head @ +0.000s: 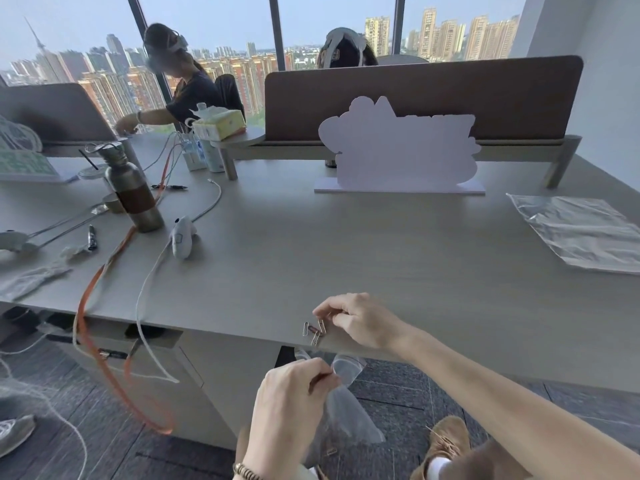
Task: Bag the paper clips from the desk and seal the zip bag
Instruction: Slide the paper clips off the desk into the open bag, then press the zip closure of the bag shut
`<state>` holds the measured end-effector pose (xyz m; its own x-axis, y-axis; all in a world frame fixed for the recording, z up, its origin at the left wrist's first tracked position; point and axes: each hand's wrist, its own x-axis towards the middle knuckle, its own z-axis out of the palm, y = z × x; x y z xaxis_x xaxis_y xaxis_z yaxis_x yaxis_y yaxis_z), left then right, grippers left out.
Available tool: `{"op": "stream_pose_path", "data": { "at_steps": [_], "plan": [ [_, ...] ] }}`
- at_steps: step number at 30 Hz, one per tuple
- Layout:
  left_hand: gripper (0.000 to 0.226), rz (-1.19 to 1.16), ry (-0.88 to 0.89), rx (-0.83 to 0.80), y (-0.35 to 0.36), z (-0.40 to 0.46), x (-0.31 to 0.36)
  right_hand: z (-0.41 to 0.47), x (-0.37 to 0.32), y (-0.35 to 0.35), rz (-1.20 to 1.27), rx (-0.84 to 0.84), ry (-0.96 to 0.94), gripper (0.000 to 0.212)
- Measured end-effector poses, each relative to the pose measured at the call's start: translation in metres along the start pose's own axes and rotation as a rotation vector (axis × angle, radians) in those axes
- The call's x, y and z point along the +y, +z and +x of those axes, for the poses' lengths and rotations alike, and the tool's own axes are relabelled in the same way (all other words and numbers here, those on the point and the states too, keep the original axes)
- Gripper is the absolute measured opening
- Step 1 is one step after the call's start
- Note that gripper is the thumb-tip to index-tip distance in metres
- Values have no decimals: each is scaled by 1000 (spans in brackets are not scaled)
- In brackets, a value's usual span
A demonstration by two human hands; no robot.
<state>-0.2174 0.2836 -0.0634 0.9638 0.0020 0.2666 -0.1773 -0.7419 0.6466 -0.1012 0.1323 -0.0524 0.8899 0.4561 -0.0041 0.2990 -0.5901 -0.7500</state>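
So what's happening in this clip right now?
A person is bagging paper clips at a desk. The left hand holds a clear zip bag open below the desk edge; at least one clip already lies inside. The right hand is picking at the last few paper clips clustered at the edge. The bag is not sealed yet. A second plastic bag lies flat, far right.

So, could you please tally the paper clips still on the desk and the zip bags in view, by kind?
paper clips on the desk edge: 4
zip bags: 2, one held below the desk by the left hand, one flat on the desk at the right
Total: 6
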Motion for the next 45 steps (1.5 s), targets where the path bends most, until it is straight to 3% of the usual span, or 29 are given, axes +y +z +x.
{"op": "stream_pose_path", "data": {
  "at_steps": [5, 9, 15, 18, 21, 24, 26, 31, 34, 39, 42, 45],
  "plan": [
    [13, -4, -12, -9, -3, 0, -1, -9, -3, -5, 213, -121, 7, 37],
    [14, 0, -6, -8, -3, -1, -2, -4, -5, -4, 151, -98, -24, 44],
    [14, -1, -18, 2, -4, -2, -2, -1, -12, 5, 159, -227, -38, 54],
    [15, -11, -21, 4, -5, -2, -2, -7, -10, 0, 335, -273, 33, 51],
    [14, -12, -18, 5, -5, -3, -3, -10, -6, -5, 329, -188, 21, 49],
    [14, -9, -21, 3, -4, -4, -4, -7, 0, -7, 140, 21, 0, 45],
    [14, -9, -21, 0, -3, -4, -3, -8, 2, -7, 23, 69, 10, 40],
    [15, 5, -17, -4, -5, -3, -2, -18, -8, -3, 183, -136, 29, 42],
    [14, 16, -23, -30, -6, -4, -2, -22, -9, -9, 247, -142, 8, 52],
    [19, 106, -18, 14, -11, -7, 6, -37, -13, -23, -151, -339, -112, 37],
    [21, 136, -15, 44, -16, -9, 11, -41, -11, -16, -354, -337, -215, 13],
    [21, 146, 13, 66, -24, -14, 16, -50, -17, -17, -376, -301, -213, 6]
  ]
}}
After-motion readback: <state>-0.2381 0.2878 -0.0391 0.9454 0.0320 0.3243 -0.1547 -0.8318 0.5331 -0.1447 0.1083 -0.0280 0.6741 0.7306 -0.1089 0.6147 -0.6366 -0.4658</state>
